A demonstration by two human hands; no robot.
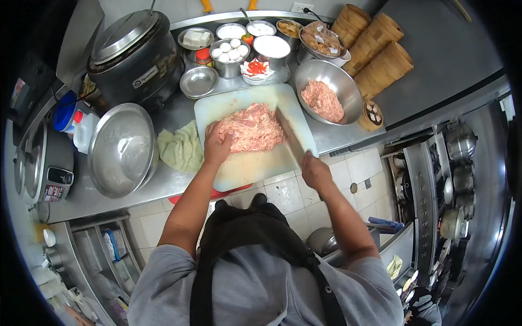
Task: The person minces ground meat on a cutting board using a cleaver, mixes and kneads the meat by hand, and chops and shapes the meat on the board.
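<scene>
A mound of pale pink minced meat (pixel 255 130) lies on a white cutting board (pixel 239 173) in front of me. My left hand (pixel 218 144) presses on the mound's left edge, its fingers curled against the meat. In my right hand (pixel 316 171), closed around the handle, is a cleaver (pixel 290 133). Its broad blade stands along the right side of the meat, close to it or touching; I cannot tell which. The handle is mostly hidden by my fingers.
Right of the board, a steel bowl (pixel 349 93) holds more minced meat. To the left are a green cloth (pixel 179 148), a large steel bowl (pixel 122 152) and a black soup warmer (pixel 133 60). Behind stand a pot of eggs (pixel 229 51), several ingredient containers and bamboo steamers (pixel 383 68).
</scene>
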